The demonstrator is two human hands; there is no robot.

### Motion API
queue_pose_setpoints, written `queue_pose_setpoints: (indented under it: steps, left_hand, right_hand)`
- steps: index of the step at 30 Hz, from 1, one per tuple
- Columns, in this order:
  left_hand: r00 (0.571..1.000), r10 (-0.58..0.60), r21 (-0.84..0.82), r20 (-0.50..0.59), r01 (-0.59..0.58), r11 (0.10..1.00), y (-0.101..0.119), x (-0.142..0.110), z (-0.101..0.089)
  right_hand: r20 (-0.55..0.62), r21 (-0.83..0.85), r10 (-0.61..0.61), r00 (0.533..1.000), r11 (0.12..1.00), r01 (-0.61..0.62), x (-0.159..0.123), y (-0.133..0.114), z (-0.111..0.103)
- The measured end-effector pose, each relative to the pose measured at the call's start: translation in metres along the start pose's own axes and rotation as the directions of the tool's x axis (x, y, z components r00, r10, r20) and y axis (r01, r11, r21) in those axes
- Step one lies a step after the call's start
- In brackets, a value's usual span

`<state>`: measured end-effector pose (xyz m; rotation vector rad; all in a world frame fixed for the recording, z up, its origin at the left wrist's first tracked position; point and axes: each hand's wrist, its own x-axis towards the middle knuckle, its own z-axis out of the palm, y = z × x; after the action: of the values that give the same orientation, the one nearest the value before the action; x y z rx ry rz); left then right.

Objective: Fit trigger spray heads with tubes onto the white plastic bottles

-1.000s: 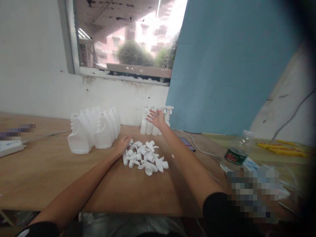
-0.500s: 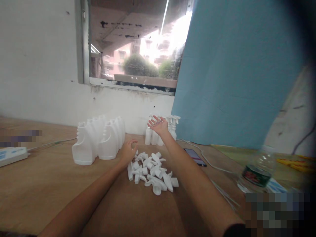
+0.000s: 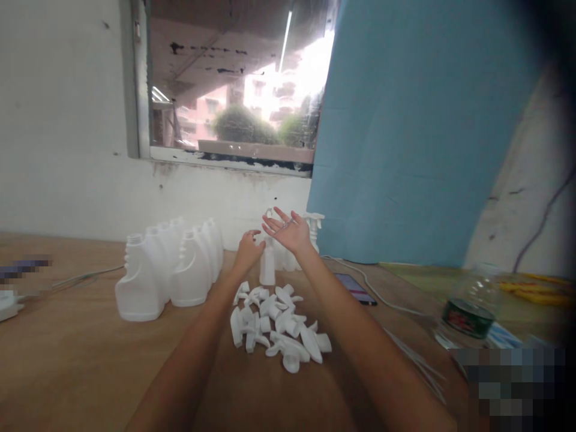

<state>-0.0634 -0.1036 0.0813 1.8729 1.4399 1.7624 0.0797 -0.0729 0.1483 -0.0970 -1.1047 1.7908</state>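
Observation:
My left hand (image 3: 249, 248) is beside a white spray bottle (image 3: 267, 263), thumb and fingers apart; I cannot tell whether it touches the bottle. Just right and above, my right hand (image 3: 288, 231) is open, palm up and fingers spread. A thin shiny strip (image 3: 285, 225) lies across its palm, too small to make out. Behind this hand stand more white spray bottles (image 3: 314, 228), partly hidden, some with trigger heads on. Between my forearms a loose pile of white trigger spray heads (image 3: 279, 321) lies on the wooden table (image 3: 67, 354).
To the left stand rows of white open-necked bottles (image 3: 141, 282). A phone (image 3: 355, 288) and a cable (image 3: 373, 291) lie right of my right forearm. Several thin pale tubes (image 3: 416, 360) lie nearer. A clear drink bottle (image 3: 470, 306) stands farther right. A wall and blue curtain (image 3: 405, 150) rise behind.
My left hand has moved from the pile of trigger heads up and forward to the spray bottle. The right hand stays by the bottles, palm turned up more. The camera view has shifted.

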Motion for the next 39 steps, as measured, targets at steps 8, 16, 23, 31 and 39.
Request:
queue_pose_setpoints:
  steps: [8,16,23,31,39]
  left_hand:
    - [0.994,-0.021,0.051,0.108,0.016,0.999,0.041,0.002,-0.012]
    - [0.993,0.064,0.118,0.101,-0.076,0.99,0.059,0.0,-0.03]
    - [0.954,0.151,0.055,0.26,-0.171,0.984,0.085,-0.006,-0.051]
    - [0.839,0.25,-0.087,0.483,-0.238,0.967,0.097,-0.014,-0.069]
    - [0.881,0.186,0.306,0.436,-0.339,0.89,0.112,-0.027,-0.068]
  right_hand:
    - [0.177,-0.148,-0.107,0.978,0.98,0.134,-0.064,-0.014,0.042]
    - [0.139,-0.38,-0.074,0.987,0.917,0.122,-0.075,-0.024,0.054]
    - [-0.111,-0.692,-0.309,0.944,0.706,0.15,-0.074,-0.031,0.035]
    - [0.052,-0.623,-0.208,0.977,0.758,0.194,-0.087,-0.033,0.051]
    - [-0.181,-0.747,-0.548,0.817,0.617,0.248,-0.079,-0.002,0.074]
